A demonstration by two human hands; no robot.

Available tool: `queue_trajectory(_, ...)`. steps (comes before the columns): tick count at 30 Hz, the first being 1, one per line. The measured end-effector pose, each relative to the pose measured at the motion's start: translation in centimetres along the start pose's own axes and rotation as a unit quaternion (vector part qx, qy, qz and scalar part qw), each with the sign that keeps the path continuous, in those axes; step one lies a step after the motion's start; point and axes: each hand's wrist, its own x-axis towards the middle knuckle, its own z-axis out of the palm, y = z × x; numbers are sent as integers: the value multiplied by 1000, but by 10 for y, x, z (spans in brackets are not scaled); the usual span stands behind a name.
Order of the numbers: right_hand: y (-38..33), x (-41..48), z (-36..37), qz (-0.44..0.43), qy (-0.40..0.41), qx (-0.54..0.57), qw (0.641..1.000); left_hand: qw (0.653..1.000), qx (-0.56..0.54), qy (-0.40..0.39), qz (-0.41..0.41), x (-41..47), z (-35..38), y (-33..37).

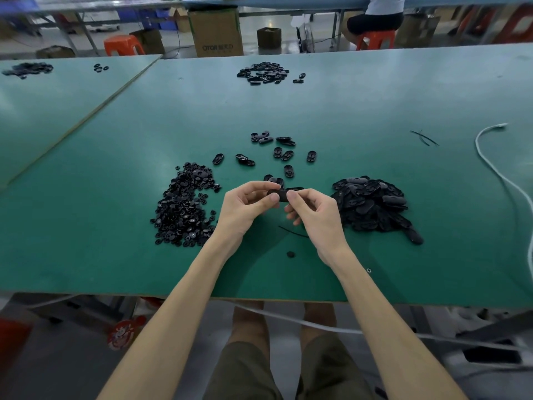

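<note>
Left grip (245,209), right grip (314,215) — both pinch one black piece (278,195).

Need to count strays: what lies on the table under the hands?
A black strand and one small round part lie on the table. Anything beneath the left hand and right hand, pinching an oval shell, is covered.

Black part (279,195): small, flat, dark plastic piece. Held in the air above the table (360,116), long axis running roughly left to right. Left hand (245,209) pinches its left end between thumb and forefinger; right hand (314,215) pinches the right end. Fingertips cover most of it, so surface detail is unreadable.
</note>
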Motion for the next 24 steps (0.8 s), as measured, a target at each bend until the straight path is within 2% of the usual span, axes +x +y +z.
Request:
queue_trajectory(15,-2,-1,0,5,-1,-6,1000,1000,-1,-14,-5,0,-2,2)
queue_trajectory(24,-2,-3,1,-6,-60,-73,995,999,-22,22,-27,-2,-1,3)
